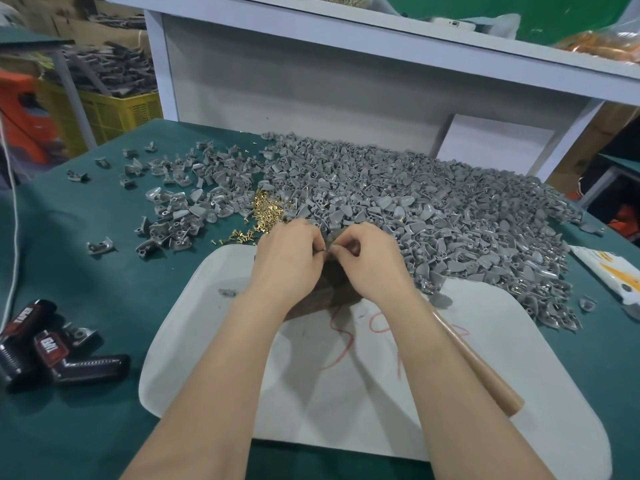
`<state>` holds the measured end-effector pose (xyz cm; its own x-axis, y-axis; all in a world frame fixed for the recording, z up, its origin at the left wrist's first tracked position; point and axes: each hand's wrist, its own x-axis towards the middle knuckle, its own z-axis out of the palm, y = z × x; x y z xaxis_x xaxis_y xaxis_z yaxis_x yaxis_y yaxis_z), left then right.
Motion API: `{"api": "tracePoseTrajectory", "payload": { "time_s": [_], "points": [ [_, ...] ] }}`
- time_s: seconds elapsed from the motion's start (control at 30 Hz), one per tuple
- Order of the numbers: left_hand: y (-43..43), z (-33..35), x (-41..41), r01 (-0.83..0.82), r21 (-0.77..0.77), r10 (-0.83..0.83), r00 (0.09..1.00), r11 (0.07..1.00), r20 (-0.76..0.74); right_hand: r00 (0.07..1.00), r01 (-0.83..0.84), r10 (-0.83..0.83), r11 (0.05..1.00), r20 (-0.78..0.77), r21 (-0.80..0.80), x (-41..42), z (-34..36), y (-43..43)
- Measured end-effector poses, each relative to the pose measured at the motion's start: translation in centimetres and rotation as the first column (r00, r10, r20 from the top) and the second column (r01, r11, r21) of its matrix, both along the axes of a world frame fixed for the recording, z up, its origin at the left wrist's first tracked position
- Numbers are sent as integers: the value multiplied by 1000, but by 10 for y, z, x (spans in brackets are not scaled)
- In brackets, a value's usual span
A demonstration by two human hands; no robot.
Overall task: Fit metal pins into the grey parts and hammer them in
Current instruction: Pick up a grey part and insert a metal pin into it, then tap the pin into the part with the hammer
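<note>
The left hand [289, 258] and right hand [370, 261] meet over a dark block [332, 285] on the white board [214, 341]. Their curled fingers [311, 234] pinch one small grey part [328, 241] between them; whether a pin is in it I cannot tell. Brass pins [265, 209] lie just left of the hands, beside the grey pile [415, 202] on the desk [86, 271]. The hammer [485, 372] lies under the right forearm.

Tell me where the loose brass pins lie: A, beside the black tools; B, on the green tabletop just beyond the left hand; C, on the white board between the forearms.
B: the brass pins lie on the green tabletop just beyond the left hand, against the pile of grey parts.
</note>
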<state>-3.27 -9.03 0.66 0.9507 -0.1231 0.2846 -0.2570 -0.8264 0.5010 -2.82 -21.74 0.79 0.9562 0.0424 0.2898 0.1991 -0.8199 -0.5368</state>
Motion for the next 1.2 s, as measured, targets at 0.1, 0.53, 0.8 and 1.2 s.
{"api": "tracePoseTrajectory", "payload": {
  "time_s": [0.1,0.53,0.8,1.2],
  "points": [
    [1,0,0,0,-13,0,1000,1000,-4,998,66,-67,995,0,75,-1,6,-17],
    [1,1,0,-70,-35,69,997,997,-30,923,274,-316,940,-218,-204,1,2,-38],
    [1,-1,1,-79,-51,78,997,996,-26,999,20,-22,998,25,62,-30,19,-41],
    [1,-2,2,-54,-111,53,999,992,-14,945,-11,-34,991,325,136,-48,28,-30]
  ]
}}
